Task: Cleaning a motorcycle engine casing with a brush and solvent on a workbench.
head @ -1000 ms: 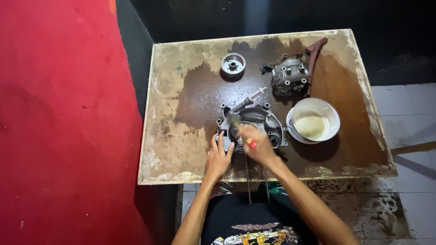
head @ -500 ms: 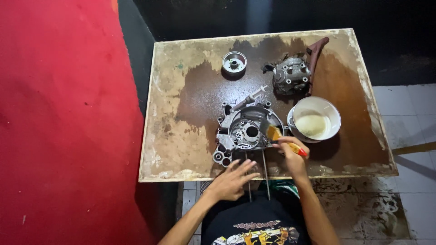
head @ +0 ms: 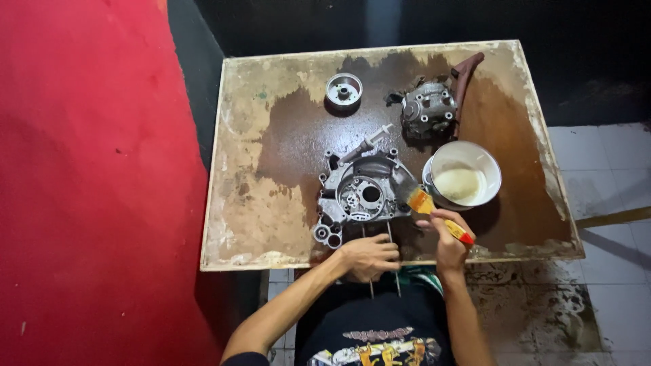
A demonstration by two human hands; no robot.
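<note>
Left hand (head: 369,256) now off the engine case (head: 361,195), pulled back to the near edge of the tabletop (head: 258,224), fingers curled loosely over two thin metal rods (head: 392,252) jutting from the case toward the body; grip half closed on them, firmness hard to judge. Right hand (head: 449,238) shifted rightward from over the case, grip closed on one yellow brush (head: 439,215), bristles beside the case's right rim, near the white bowl (head: 462,175). Seemingly a pause between brush strokes, case freed for wetting.

Count, left to right: one engine case, one small round rotor (head: 344,89), one syringe (head: 369,142), two rods, one brush, one cylinder head (head: 428,110), one bowl of pale liquid.
</note>
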